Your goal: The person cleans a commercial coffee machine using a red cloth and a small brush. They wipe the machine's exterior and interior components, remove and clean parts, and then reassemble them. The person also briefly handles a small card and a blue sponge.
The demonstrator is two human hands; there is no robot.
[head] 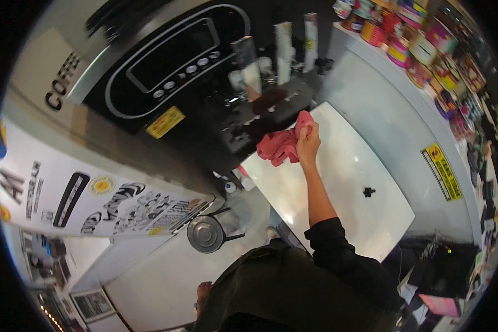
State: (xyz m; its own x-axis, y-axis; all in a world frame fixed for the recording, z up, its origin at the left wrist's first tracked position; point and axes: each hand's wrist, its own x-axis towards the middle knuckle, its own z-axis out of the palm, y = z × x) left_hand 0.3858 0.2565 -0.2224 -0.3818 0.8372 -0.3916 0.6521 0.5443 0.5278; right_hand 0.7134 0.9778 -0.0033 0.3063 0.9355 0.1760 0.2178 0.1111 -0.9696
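Note:
My right hand (309, 143) grips a crumpled red cloth (279, 146) above the far left part of a white tabletop (336, 182). Part of the cloth bulges out beyond my fingers, and whether it touches the surface is hard to tell. A small black lobed object (368, 191) lies on the same tabletop, to the right of my forearm. Low beside my body hangs my left hand (203, 289), partly covered by my dark clothing. Its fingers are too hidden to show whether they hold anything.
A round grey-lidded bin (206, 233) stands on the floor at left. Beyond the table is a dark surface (274, 99) with upright packs and cups. A grey curved counter (382, 99) carrying several colourful tins (398, 50) borders the right. A black panel (178, 62) rises at upper left.

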